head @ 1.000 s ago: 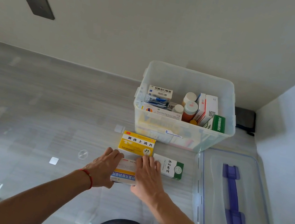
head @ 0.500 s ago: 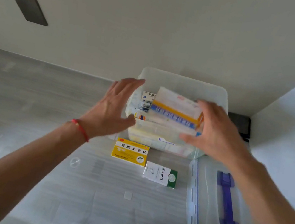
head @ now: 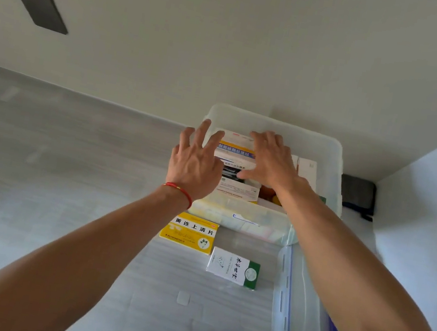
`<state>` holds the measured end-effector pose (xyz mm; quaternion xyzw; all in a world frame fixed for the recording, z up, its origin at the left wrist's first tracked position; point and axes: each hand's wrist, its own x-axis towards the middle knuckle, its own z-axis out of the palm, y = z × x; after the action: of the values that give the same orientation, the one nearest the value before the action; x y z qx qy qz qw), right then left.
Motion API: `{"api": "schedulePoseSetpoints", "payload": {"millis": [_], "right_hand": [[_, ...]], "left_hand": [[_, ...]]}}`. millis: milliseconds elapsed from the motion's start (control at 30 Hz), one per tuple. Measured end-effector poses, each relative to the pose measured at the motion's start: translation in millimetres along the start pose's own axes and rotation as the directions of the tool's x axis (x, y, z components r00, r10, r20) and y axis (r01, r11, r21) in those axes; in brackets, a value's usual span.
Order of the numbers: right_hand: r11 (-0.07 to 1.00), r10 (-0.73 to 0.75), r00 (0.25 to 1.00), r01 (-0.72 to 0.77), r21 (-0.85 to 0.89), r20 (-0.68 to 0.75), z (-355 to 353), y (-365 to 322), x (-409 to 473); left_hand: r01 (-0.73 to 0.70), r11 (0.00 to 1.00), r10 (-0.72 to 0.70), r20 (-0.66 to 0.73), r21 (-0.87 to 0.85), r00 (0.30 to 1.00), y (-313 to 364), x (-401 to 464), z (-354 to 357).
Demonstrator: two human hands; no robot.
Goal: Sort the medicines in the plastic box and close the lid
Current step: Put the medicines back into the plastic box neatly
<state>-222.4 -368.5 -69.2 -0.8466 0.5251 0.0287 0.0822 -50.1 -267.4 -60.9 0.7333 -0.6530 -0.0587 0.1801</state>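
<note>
A person's two hands reach over an open plastic box (head: 327,155) of medicines standing on a grey table (head: 65,167), settling a white carton with orange and blue bands (head: 236,149) on top of the packs already inside. The left hand (head: 197,164) hovers at the box's left edge with its fingers (head: 202,133) spread wide and holding nothing; the right hand (head: 273,160) lies flat on the carton, fingers extended, pressing rather than gripping. Just in front of the box, a yellow carton (head: 189,231) and a white-and-green carton (head: 233,267) wait on the table, and the clear lid (head: 283,293) lies to the box's right, partly hidden by the right forearm. The carton should probably be laid level and below the rim, so the lid can later close without catching.
</note>
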Motion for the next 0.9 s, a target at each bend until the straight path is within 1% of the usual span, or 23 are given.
{"api": "schedulePoseSetpoints", "payload": {"millis": [33, 67, 133, 167, 200, 233, 267, 300, 333, 367, 400, 433, 467, 500, 533, 567, 600, 667, 733, 800, 900], "right_hand": [[1.000, -0.002, 1.000, 0.002, -0.006, -0.017, -1.9, -2.1, -5.9], [0.999, -0.018, 0.998, 0.020, 0.027, -0.056, -5.6, -4.9, -14.7], [0.975, -0.060, 0.975, 0.103, 0.195, -0.213, -14.8, -11.3, -42.2], [0.948, -0.088, 0.948, 0.174, 0.268, -0.305, -19.7, -14.2, -61.0], [0.919, -0.131, 0.911, 0.259, 0.296, -0.390, -22.5, -16.8, -83.0], [0.898, -0.184, 0.873, 0.336, 0.285, -0.451, -20.8, -18.4, -106.7], [0.881, -0.228, 0.851, 0.387, 0.273, -0.473, -14.1, -19.9, -131.1], [0.873, -0.249, 0.853, 0.403, 0.275, -0.458, -2.4, -21.8, -155.5], [0.876, -0.254, 0.868, 0.393, 0.278, -0.427, 13.6, -23.6, -175.8], [0.890, -0.246, 0.895, 0.360, 0.279, -0.372, 32.4, -25.0, -190.9], [0.914, -0.224, 0.936, 0.299, 0.275, -0.273, 53.3, -25.4, -201.3], [0.944, -0.185, 0.974, 0.213, 0.251, -0.128, 72.9, -26.4, -207.3], [0.969, -0.151, 0.988, 0.145, 0.200, 0.018, 92.0, -27.0, -210.1], [0.983, -0.122, 0.983, 0.100, 0.156, 0.139, 108.1, -28.1, -211.4], [0.989, -0.079, 0.974, 0.050, 0.137, 0.213, 121.1, -29.4, -212.5], [0.991, -0.024, 0.971, -0.009, 0.134, 0.239, 132.0, -31.4, -213.2], [0.989, 0.029, 0.971, -0.063, 0.136, 0.236, 140.4, -35.0, -214.3], [0.984, 0.105, 0.975, -0.131, 0.122, 0.197, 152.0, -43.3, -215.1], [0.979, 0.142, 0.978, -0.162, 0.126, 0.154, 152.0, -51.4, -216.9], [0.975, 0.132, 0.983, -0.152, 0.161, 0.125, 140.9, -55.3, -220.2], [0.960, 0.033, 0.994, -0.060, 0.274, 0.102, 103.5, -56.3, -231.2]], "left_hand": [[-0.001, 0.999, 0.000, -0.016, -0.036, 1.000, 0.2, -0.3, -0.6], [-0.006, 0.996, 0.002, -0.040, -0.090, 0.999, 0.5, -0.6, -2.1], [-0.031, 0.972, 0.002, -0.127, -0.231, 0.992, -1.4, -5.7, -5.2], [-0.041, 0.951, -0.018, -0.187, -0.306, 0.982, -4.7, -13.0, -5.4], [-0.041, 0.924, -0.062, -0.255, -0.379, 0.965, -9.6, -24.4, -4.0], [-0.022, 0.896, -0.134, -0.318, -0.443, 0.939, -15.3, -39.7, -0.5], [0.011, 0.872, -0.211, -0.356, -0.490, 0.910, -21.0, -58.9, 5.3], [0.046, 0.864, -0.258, -0.362, -0.502, 0.896, -26.7, -79.7, 13.0], [0.074, 0.878, -0.254, -0.329, -0.472, 0.910, -31.2, -98.9, 21.7], [0.090, 0.906, -0.209, -0.251, -0.413, 0.945, -35.3, -115.3, 31.2], [0.087, 0.931, -0.145, -0.140, -0.355, 0.980, -39.2, -127.9, 41.5], [0.070, 0.948, -0.078, -0.013, -0.312, 0.997, -43.0, -136.4, 51.4], [0.046, 0.960, -0.015, 0.112, -0.277, 0.994, -46.5, -142.0, 59.9], [0.017, 0.970, 0.038, 0.223, -0.241, 0.974, -49.8, -145.2, 66.3], [-0.018, 0.980, 0.080, 0.317, -0.196, 0.945, -53.3, -146.9, 71.4], [-0.058, 0.988, 0.110, 0.392, -0.141, 0.914, -57.1, -147.7, 75.5], [-0.105, 0.991, 0.129, 0.439, -0.078, 0.889, -60.8, -147.5, 78.7], [-0.187, 0.982, 0.149, 0.469, 0.033, 0.871, -67.0, -143.2, 83.0], [-0.236, 0.964, 0.152, 0.477, 0.123, 0.866, -68.1, -138.3, 84.2], [-0.251, 0.950, 0.136, 0.478, 0.185, 0.868, -66.7, -135.0, 84.5], [-0.248, 0.937, 0.102, 0.486, 0.247, 0.868, -67.4, -133.3, 85.4]]}}
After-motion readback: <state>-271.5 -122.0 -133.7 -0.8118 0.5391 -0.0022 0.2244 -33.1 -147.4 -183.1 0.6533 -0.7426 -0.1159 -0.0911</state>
